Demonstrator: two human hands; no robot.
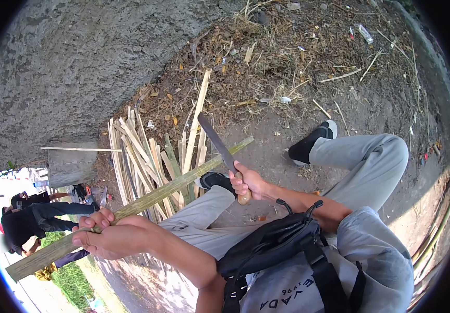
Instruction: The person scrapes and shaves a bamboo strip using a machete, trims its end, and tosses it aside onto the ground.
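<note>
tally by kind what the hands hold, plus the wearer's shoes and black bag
Knife: 1, in the right hand
Long greenish strip: 1, in the left hand
Shoes: 2
Black bag: 1
Total: 5

Your right hand (246,181) covers part of the knife handle (244,198), and your left hand (116,238) hides a section of the wooden strip (178,181).

Outdoor yd-type spot: dirt grnd (376,112), lvs (272,65), grass (73,276).
</note>
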